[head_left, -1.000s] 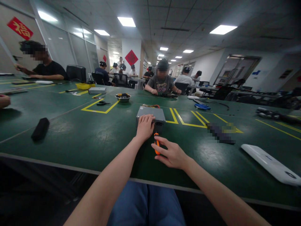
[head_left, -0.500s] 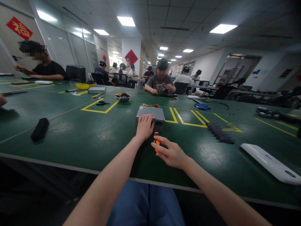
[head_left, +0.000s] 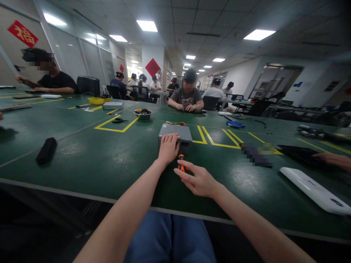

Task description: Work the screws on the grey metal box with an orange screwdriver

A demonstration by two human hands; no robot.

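Observation:
A grey metal computer power supply unit (head_left: 175, 131) sits on the green table in front of me, its wires showing at the back and its socket side towards me. My left hand (head_left: 168, 148) grips it at the near left, fingers laid over the top and palm against the near side. Between the thumb and fingers of my right hand (head_left: 199, 179) is an orange and black screwdriver (head_left: 181, 162), held roughly upright and pointing at the unit's near face. Whether its tip touches the unit I cannot make out.
On the table (head_left: 109, 168) are a black case (head_left: 46, 151), a metal bowl of tools (head_left: 143, 114), blue cable (head_left: 235, 124) and a white oblong device (head_left: 314, 190). Another person's hand (head_left: 336, 159) holds a dark flat object (head_left: 298, 155) at right. A co-worker (head_left: 188, 96) sits opposite.
My right hand and the screwdriver have shifted slightly left and down. My left hand stays on the power supply unit. Another person's hand with a dark flat object has appeared at right.

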